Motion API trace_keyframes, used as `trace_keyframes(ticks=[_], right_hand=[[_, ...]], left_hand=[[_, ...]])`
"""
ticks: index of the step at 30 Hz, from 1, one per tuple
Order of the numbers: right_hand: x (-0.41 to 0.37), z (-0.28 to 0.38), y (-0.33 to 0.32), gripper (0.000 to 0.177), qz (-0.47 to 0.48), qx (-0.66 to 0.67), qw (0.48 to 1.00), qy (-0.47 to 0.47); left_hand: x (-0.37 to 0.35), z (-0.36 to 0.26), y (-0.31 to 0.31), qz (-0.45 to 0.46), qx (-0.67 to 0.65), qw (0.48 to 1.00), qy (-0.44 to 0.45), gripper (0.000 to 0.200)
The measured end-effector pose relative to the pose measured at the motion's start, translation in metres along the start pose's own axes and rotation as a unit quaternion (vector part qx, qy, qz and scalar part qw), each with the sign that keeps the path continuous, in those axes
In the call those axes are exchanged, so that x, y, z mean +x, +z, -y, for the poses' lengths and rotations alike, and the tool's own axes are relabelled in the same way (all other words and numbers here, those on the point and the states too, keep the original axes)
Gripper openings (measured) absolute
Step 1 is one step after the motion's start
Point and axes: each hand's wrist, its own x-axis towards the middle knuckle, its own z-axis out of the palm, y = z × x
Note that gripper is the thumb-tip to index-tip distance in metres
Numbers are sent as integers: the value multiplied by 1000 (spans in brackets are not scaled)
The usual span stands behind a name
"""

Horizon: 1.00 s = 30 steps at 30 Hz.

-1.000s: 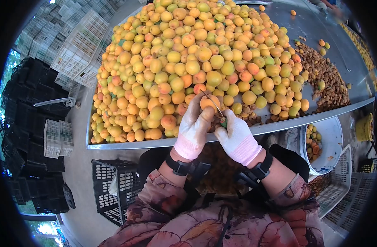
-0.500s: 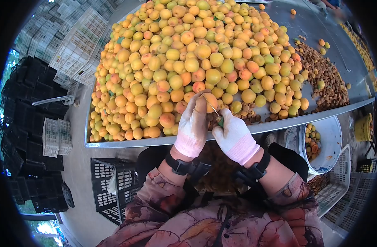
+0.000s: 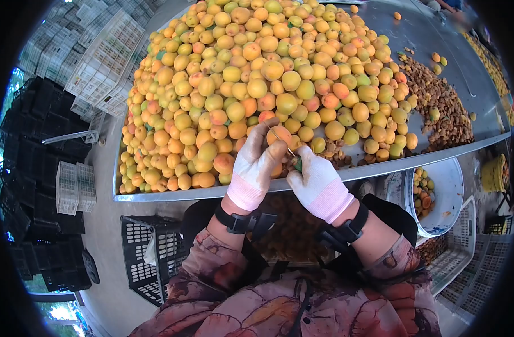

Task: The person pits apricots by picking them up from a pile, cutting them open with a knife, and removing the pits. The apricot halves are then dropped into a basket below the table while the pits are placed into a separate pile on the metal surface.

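A large heap of orange and yellow-green fruit [image 3: 234, 84] fills the metal table [image 3: 380, 167]. At its front edge my left hand [image 3: 253, 164], in a white glove with a pink cuff, has its fingers round an orange fruit [image 3: 279, 135]. My right hand [image 3: 317, 181], gloved the same way, is closed on a small tool with a green handle [image 3: 298, 163]. The tool's thin metal part reaches across the fruit. Both hands are close together above the table's rim.
Brown pits [image 3: 436, 101] lie on the table's right side. Below it stand a white bucket [image 3: 443, 196] with fruit and a white crate [image 3: 458, 258]. A black crate [image 3: 147, 253] is at the lower left. Stacked crates [image 3: 108, 50] line the left.
My left hand has shifted slightly left, its thumb now further forward over the lower side of the fruit. My right hand has barely moved. The whole view has shifted a little.
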Motion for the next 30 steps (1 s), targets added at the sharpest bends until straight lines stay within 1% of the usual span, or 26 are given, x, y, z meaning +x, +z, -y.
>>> trace_keyframes(ticks=[4, 7, 10, 11, 12, 13, 14, 16, 17, 18, 19, 20, 21, 23, 24, 27, 28, 30], right_hand=[[-1, 7, -5, 24, 10, -32, 999, 12], [-2, 7, -7, 24, 16, -54, 998, -2], [-2, 8, -12, 24, 26, -104, 994, -12], [-2, 7, -12, 23, 37, -121, 992, -13], [-5, 6, -13, 22, 48, -137, 989, -14], [-7, 5, -14, 22, 58, -152, 987, -15], [-8, 1, -12, 22, 18, -128, 991, -34], [-10, -10, -5, 23, -57, -81, 992, -72], [-8, -7, -6, 25, -56, 68, 996, -32], [-5, 1, -9, 26, -55, 215, 975, 14], [-4, 11, -18, 30, -29, 332, 939, 80], [-4, 21, -28, 33, -20, 441, 884, 152], [-2, 21, -25, 35, -30, 438, 885, 154], [2, 16, -14, 39, -47, 432, 887, 154], [4, 13, -9, 35, -67, 448, 879, 151], [7, 13, -8, 34, -55, 460, 870, 170], [6, 14, -7, 34, -51, 478, 860, 174], [4, 14, -5, 33, -44, 513, 837, 183]], left_hand=[[3, 18, -2, 9, -76, 996, 35, 47], [4, 13, -4, 7, -47, 998, 37, 47], [4, 10, -8, -51, -96, 994, 34, 48], [7, 14, -15, -75, -2, 994, 76, 49], [12, 20, -25, -98, 92, 984, 118, 49], [17, 25, -31, -120, 185, 962, 159, 50], [16, -9, -7, -195, -215, 956, 37, 49], [10, -3, -21, -112, -138, 983, 33, 54], [5, 1, -27, -73, -102, 992, 31, 56], [-1, -9, -25, -35, 54, 998, 29, 57], [-4, -7, -21, 4, 98, 995, 15, 54], [-4, -5, -17, 22, 170, 984, 46, 47], [-5, -3, -13, 40, 242, 966, 77, 43], [-7, 6, -1, 53, 209, 971, 106, 50], [-7, 3, 0, 50, 230, 965, 117, 47], [-7, 5, 1, 29, 263, 950, 163, 41], [-7, 7, 2, 20, 269, 946, 179, 39], [-11, 3, 8, 3, 183, 979, 86, 37]])
